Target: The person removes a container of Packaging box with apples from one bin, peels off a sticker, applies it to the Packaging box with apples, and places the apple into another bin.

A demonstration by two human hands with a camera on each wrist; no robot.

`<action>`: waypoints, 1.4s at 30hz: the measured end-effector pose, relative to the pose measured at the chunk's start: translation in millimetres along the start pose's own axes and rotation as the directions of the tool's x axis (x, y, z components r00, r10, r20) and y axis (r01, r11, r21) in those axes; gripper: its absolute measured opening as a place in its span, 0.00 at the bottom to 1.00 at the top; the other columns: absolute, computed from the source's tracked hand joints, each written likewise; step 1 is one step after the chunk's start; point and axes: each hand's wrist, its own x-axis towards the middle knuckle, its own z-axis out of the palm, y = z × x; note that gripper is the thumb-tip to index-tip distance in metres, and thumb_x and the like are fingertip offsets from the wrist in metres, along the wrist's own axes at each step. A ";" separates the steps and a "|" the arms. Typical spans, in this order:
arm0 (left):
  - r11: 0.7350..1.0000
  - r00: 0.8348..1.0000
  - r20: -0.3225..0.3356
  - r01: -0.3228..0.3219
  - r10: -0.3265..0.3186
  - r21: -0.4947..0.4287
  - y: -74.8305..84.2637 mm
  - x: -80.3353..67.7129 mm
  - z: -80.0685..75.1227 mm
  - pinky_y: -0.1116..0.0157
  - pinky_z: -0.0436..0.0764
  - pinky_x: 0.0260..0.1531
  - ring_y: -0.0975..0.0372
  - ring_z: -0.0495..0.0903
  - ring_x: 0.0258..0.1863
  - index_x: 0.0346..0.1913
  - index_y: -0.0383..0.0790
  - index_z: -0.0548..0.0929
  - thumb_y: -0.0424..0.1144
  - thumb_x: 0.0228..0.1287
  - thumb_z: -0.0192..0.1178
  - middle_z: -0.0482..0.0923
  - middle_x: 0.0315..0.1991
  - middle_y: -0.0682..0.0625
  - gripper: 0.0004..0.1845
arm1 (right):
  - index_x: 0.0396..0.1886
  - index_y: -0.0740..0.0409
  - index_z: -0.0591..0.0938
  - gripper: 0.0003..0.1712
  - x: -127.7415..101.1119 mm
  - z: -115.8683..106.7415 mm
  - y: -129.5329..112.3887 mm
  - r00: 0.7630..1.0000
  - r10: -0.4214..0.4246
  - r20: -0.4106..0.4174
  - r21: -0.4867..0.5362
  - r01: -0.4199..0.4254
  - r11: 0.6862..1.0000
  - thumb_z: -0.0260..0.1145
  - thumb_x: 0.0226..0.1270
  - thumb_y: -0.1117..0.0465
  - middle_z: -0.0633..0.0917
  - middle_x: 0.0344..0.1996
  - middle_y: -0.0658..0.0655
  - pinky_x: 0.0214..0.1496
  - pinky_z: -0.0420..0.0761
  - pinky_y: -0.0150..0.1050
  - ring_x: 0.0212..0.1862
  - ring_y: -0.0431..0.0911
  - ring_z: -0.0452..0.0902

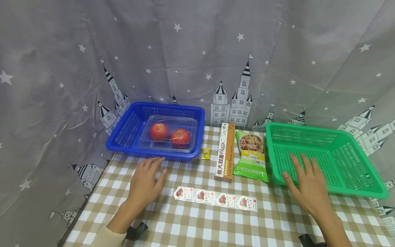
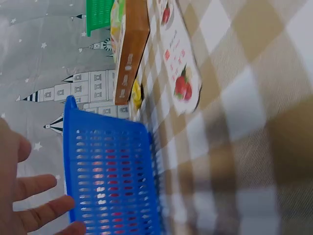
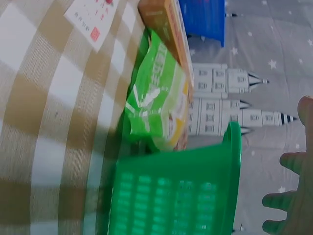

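My left hand (image 1: 146, 181), fingers spread, is at the front edge of the blue basket (image 1: 123, 150); contact is unclear. Inside that basket lies a clear plastic container (image 1: 192, 128) with two round red fruits (image 1: 159, 131) showing through it. Over the near left part of the green basket (image 1: 355, 193) I see my right hand (image 1: 311, 188), its fingers parted and holding nothing. Between the baskets lie a small yellow packet (image 1: 206, 153), a pasta box (image 1: 224, 152) and a green food packet (image 1: 251, 157). A strip of fruit stickers (image 1: 216, 198) stretches across the cloth between my hands.
A brown-and-white checked cloth (image 1: 185, 230) covers the table. Behind and to the left hangs a grey curtain (image 1: 185, 51) printed with stars and castles, close to the backs of both baskets. Black straps (image 1: 137, 231) show at both wrists.
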 end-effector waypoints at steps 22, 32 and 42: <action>0.027 0.641 0.513 0.639 -0.571 -0.769 -32.3 16.3 6.7 0.75 0.59 0.13 0.70 0.62 0.15 0.45 0.40 0.80 0.57 0.78 0.41 0.73 0.23 0.56 0.25 | 0.75 0.55 0.62 0.37 59.8 51.4 -74.8 0.994 -0.109 0.017 0.122 0.106 0.987 0.50 0.75 0.40 0.60 0.72 0.68 0.67 0.51 0.70 0.73 0.68 0.47; -0.001 0.621 0.509 0.634 -0.596 -0.774 -38.8 29.2 11.0 0.76 0.58 0.11 0.72 0.62 0.15 0.48 0.36 0.74 0.57 0.78 0.41 0.71 0.23 0.58 0.25 | 0.76 0.52 0.61 0.34 87.5 72.7 -114.7 0.985 -0.171 0.038 0.351 0.147 0.925 0.50 0.77 0.44 0.62 0.72 0.65 0.70 0.47 0.66 0.74 0.63 0.47; 0.144 0.641 0.416 0.636 -0.645 -0.758 -40.9 31.8 11.9 0.74 0.61 0.12 0.71 0.65 0.16 0.40 0.39 0.80 0.50 0.78 0.46 0.72 0.22 0.58 0.20 | 0.76 0.51 0.61 0.31 114.1 95.2 -157.6 0.975 -0.189 0.115 0.564 0.092 0.820 0.48 0.79 0.48 0.63 0.72 0.60 0.70 0.55 0.62 0.73 0.56 0.53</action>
